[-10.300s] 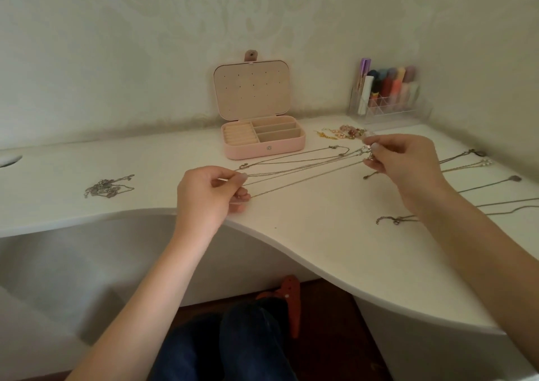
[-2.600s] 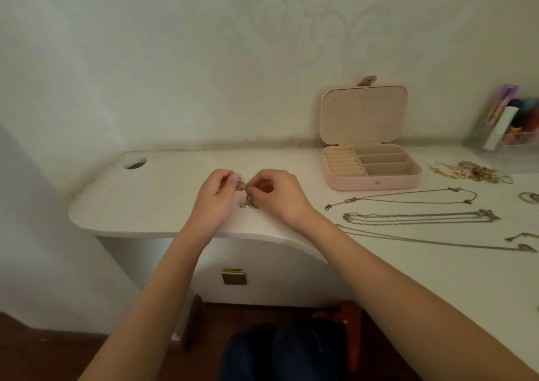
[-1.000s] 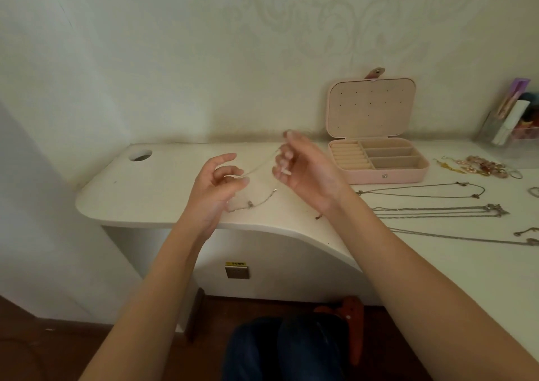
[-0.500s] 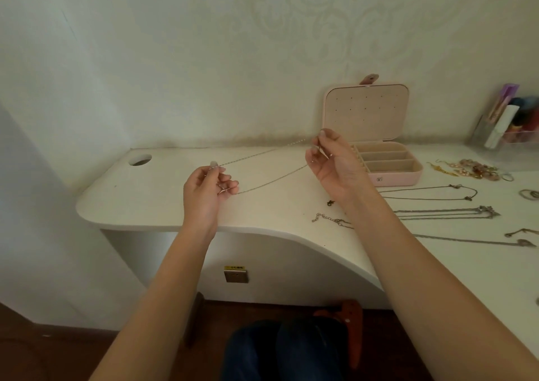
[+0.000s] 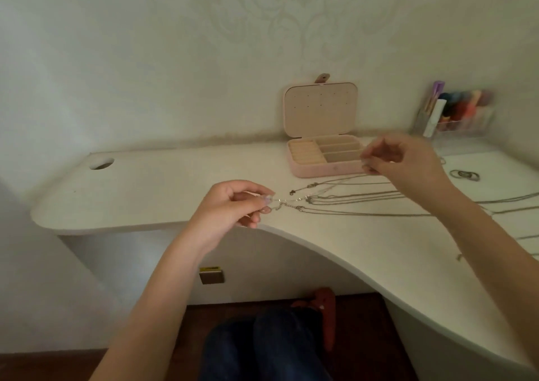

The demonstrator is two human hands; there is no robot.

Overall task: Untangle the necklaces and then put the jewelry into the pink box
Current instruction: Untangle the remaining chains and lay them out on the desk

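My left hand (image 5: 233, 202) pinches one end of a thin silver necklace (image 5: 294, 199) just above the desk's front edge. My right hand (image 5: 402, 164) is raised in front of the pink box (image 5: 323, 171) and pinches the same chain's other end. The fine chain between the two hands is faint and hard to follow. It hangs over several straightened necklaces (image 5: 358, 198) that lie in rows on the white desk (image 5: 163, 193). The pink box stands open at the back with its lid (image 5: 320, 109) upright, and its compartments look empty.
A clear organizer (image 5: 455, 118) with coloured items stands in the back right corner. A few rings (image 5: 464, 174) lie right of my right hand. The desk has a round cable hole (image 5: 101, 163) at far left and a curved front edge; my knees are below it.
Both hands have carried the stretched necklace to the right, from the desk's left part to above the laid-out necklaces. My right hand now sits in front of the box.
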